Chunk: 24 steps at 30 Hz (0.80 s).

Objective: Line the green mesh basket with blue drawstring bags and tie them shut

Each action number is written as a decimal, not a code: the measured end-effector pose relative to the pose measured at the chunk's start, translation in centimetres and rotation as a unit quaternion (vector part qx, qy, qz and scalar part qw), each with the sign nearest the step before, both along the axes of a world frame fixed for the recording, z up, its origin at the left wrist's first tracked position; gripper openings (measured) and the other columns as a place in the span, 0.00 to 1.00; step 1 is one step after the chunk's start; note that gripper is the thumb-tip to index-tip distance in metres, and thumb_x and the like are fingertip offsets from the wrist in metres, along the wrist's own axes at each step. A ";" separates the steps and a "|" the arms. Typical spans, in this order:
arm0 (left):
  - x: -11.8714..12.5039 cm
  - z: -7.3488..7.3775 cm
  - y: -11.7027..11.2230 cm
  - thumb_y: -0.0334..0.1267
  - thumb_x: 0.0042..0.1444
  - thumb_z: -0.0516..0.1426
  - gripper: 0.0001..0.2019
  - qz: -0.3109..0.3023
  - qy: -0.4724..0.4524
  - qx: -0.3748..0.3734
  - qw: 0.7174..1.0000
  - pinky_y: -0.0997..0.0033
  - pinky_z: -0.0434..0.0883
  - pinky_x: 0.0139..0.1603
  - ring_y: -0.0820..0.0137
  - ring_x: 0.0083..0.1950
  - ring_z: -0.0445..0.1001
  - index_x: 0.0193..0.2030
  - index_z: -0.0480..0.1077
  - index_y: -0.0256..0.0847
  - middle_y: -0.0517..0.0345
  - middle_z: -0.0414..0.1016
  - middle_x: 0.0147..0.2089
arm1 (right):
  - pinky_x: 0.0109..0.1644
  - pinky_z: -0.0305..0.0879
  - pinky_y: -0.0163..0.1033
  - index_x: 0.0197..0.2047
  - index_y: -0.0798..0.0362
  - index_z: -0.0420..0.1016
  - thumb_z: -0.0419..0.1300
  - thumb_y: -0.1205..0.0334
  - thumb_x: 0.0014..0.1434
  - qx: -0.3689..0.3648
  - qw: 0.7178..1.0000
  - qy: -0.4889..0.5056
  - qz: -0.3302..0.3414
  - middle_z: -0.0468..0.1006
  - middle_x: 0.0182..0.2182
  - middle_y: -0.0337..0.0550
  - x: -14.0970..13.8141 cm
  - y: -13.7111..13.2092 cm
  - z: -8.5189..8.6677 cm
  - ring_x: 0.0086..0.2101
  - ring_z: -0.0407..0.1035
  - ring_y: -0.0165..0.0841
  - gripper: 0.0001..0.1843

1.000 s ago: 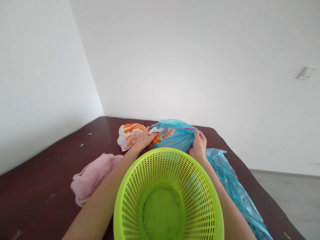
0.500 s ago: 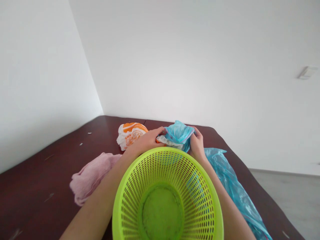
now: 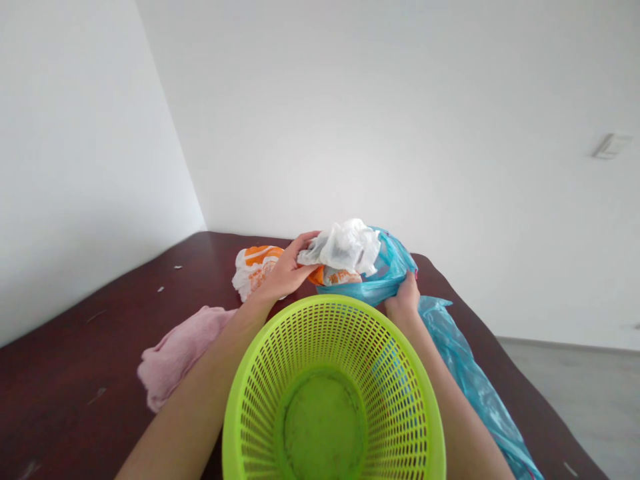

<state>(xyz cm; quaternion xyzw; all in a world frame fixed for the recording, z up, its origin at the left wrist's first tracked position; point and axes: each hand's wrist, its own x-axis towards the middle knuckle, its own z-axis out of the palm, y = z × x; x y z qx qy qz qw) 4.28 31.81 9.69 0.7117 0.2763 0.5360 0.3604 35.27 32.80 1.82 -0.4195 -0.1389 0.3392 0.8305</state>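
Note:
Past the far rim of a green plastic basket (image 3: 235, 400), my left hand (image 3: 293, 268) grips a crumpled white plastic bag (image 3: 345, 245) with orange print by its left side. My right hand (image 3: 406, 293) is closed on the edge of a blue plastic bag (image 3: 393, 263), whose mouth is spread wide. The white bag lies at the left of that mouth, partly within it. How far down it reaches is hidden by the basket rim. Beyond my left wrist lies another orange-and-white plastic bag (image 3: 253, 270).
A folded pink cloth (image 3: 185, 353) lies left of my left forearm on the dark red-brown table (image 3: 90, 373). To the right of my right forearm stretches a long blue plastic bag (image 3: 475, 380). White walls (image 3: 350, 100) stand behind and at the left.
The blue bag's mouth has been pulled wider, with my right hand shifting slightly right. The white bag has risen and bulked up above the blue bag in my left hand's grip.

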 end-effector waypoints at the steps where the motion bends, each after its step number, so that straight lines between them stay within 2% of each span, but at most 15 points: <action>1: 0.0 -0.2 0.5 0.43 0.65 0.71 0.34 0.034 -0.030 0.004 0.999 0.47 0.80 0.73 0.49 0.72 0.81 0.77 0.72 0.51 0.45 0.81 0.72 | 0.43 0.86 0.43 0.48 0.46 0.79 0.67 0.47 0.65 -0.025 0.998 0.042 -0.030 0.87 0.42 0.39 0.1 -0.1 0.4 0.42 0.84 0.38 0.14; 4: -0.2 -0.9 2.3 0.45 0.66 0.71 0.32 0.140 -0.123 0.005 0.982 0.49 0.81 0.73 0.51 0.69 0.83 0.75 0.71 0.49 0.45 0.82 0.69 | 0.42 0.85 0.38 0.49 0.47 0.80 0.67 0.48 0.66 -0.049 0.991 0.091 -0.080 0.87 0.45 0.39 0.5 -0.4 1.8 0.42 0.83 0.35 0.14; 7: -0.5 -1.5 3.6 0.45 0.67 0.70 0.28 0.232 -0.183 0.004 0.955 0.49 0.78 0.77 0.52 0.71 0.82 0.70 0.71 0.48 0.46 0.83 0.68 | 0.42 0.84 0.37 0.48 0.46 0.78 0.65 0.48 0.68 -0.028 0.993 0.078 -0.088 0.86 0.44 0.37 1.0 -0.7 2.6 0.41 0.82 0.34 0.12; 9: -0.7 -1.8 4.0 0.44 0.68 0.70 0.26 0.266 -0.208 0.005 0.941 0.51 0.77 0.78 0.53 0.73 0.81 0.69 0.70 0.48 0.47 0.82 0.69 | 0.44 0.84 0.37 0.47 0.46 0.77 0.65 0.46 0.68 -0.014 0.994 0.071 -0.086 0.86 0.44 0.36 1.2 -0.8 2.8 0.41 0.82 0.33 0.13; 12: -0.9 -1.9 4.4 0.45 0.70 0.69 0.25 0.265 -0.282 -0.022 0.922 0.54 0.80 0.74 0.56 0.72 0.82 0.69 0.67 0.51 0.49 0.81 0.71 | 0.46 0.85 0.38 0.46 0.45 0.76 0.65 0.43 0.68 -0.004 0.995 0.056 -0.087 0.86 0.44 0.36 1.4 -0.9 2.8 0.42 0.81 0.34 0.15; 16: -1.7 -1.5 5.3 0.43 0.74 0.62 0.19 0.215 -0.408 -0.152 0.874 0.58 0.85 0.60 0.60 0.63 0.87 0.67 0.65 0.52 0.52 0.83 0.70 | 0.45 0.84 0.37 0.46 0.45 0.78 0.65 0.44 0.69 -0.016 0.992 0.053 -0.111 0.85 0.43 0.35 1.5 -1.1 3.0 0.42 0.80 0.33 0.14; 19: -2.8 -1.4 5.8 0.42 0.76 0.59 0.17 0.244 -0.446 -0.195 0.839 0.61 0.85 0.58 0.62 0.63 0.87 0.67 0.64 0.51 0.52 0.82 0.71 | 0.42 0.83 0.37 0.46 0.46 0.80 0.65 0.46 0.69 -0.020 0.991 0.070 -0.114 0.84 0.42 0.36 1.5 -1.2 3.3 0.40 0.79 0.33 0.13; 21: -3.4 -1.5 5.9 0.43 0.75 0.62 0.20 0.295 -0.430 -0.166 0.837 0.60 0.84 0.63 0.61 0.67 0.85 0.68 0.63 0.52 0.52 0.80 0.73 | 0.41 0.83 0.37 0.45 0.46 0.79 0.65 0.48 0.69 -0.020 0.991 0.076 -0.108 0.83 0.41 0.35 1.5 -1.3 3.5 0.39 0.78 0.33 0.12; 24: -4.0 -2.2 5.7 0.42 0.72 0.66 0.26 0.374 -0.343 -0.053 0.860 0.58 0.77 0.76 0.61 0.72 0.81 0.71 0.62 0.49 0.48 0.78 0.74 | 0.38 0.82 0.36 0.44 0.46 0.77 0.65 0.50 0.69 -0.017 0.991 0.077 -0.106 0.81 0.39 0.34 1.6 -1.5 3.8 0.36 0.77 0.32 0.09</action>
